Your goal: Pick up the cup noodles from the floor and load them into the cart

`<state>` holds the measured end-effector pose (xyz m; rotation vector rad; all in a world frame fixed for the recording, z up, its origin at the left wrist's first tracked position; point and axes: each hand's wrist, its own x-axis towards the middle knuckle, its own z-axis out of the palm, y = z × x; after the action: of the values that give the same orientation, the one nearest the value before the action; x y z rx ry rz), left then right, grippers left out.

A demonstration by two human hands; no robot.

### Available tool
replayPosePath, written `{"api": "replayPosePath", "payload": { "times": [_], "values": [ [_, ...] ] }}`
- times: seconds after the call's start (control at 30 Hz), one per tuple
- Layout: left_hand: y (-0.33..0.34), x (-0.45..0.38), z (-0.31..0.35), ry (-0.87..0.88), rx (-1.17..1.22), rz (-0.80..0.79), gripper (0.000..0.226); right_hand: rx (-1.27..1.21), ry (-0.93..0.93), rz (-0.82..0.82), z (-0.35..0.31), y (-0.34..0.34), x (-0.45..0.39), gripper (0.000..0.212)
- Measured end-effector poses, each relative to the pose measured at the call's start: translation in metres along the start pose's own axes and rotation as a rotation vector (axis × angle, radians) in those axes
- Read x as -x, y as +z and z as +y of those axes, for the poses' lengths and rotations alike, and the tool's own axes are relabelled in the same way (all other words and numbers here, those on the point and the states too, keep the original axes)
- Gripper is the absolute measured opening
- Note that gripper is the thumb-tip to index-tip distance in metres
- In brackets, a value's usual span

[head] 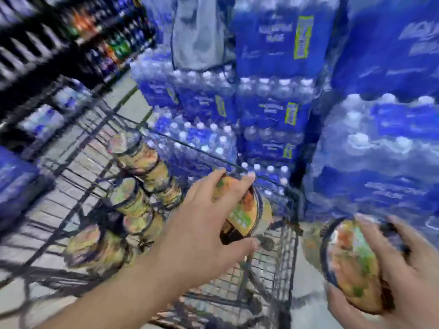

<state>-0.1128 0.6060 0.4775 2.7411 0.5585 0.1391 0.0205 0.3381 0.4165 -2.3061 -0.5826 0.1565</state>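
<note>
Cup noodles (140, 157): roughly six in cart (288, 245), blurred; one per hand, two hands.

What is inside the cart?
Several cup noodles lie piled in the wire cart. The left hand holds another cup over it. The arm and blur hide what's underneath.

Cup noodles (242, 210) in yellow-orange with green and red patches and a dark band, dark wire cart (280, 233) — a grid pattern, blue-wrapped water packs (273, 43) with white caps and yellow-green labels, pale grey floor (306, 305)
</note>
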Motion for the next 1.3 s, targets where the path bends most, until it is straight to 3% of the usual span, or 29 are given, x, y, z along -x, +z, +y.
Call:
{"api": "replayPosePath", "payload": {
  "times": [0.03,0.1,0.27,0.5,0.87,1.07,1.2,1.3],
  "values": [
    [-0.013,0.001,-0.036,-0.05,0.004,0.006,0.1,0.081,-0.019,-0.094,-0.048,0.022,-0.007,0.075],
    [-0.036,0.007,-0.1,-0.141,0.012,0.02,0.1,0.233,-0.209,-0.128,-0.119,0.065,-0.039,0.099],
    [-0.077,0.044,-0.21,-0.353,0.011,0.061,0.099,0.167,-0.339,-0.247,-0.207,0.164,-0.057,0.098],
    [-0.115,0.087,-0.303,-0.58,-0.005,0.101,0.093,0.153,-0.509,-0.445,-0.274,0.255,-0.061,0.096],
    [-0.081,0.097,-0.365,-0.581,-0.036,-0.021,0.106,0.349,-0.855,-0.561,-0.392,0.38,-0.109,0.087],
    [-0.058,0.085,-0.385,-0.558,-0.004,-0.057,0.106,0.564,-0.965,-0.613,-0.392,0.424,-0.122,0.076],
    [-0.058,0.082,-0.387,-0.559,-0.043,-0.089,0.105,0.52,-0.946,-0.634,-0.382,0.425,-0.118,0.06],
    [-0.062,0.082,-0.384,-0.566,-0.041,-0.125,0.106,0.464,-0.905,-0.649,-0.374,0.413,-0.118,0.069]
  ]
}}
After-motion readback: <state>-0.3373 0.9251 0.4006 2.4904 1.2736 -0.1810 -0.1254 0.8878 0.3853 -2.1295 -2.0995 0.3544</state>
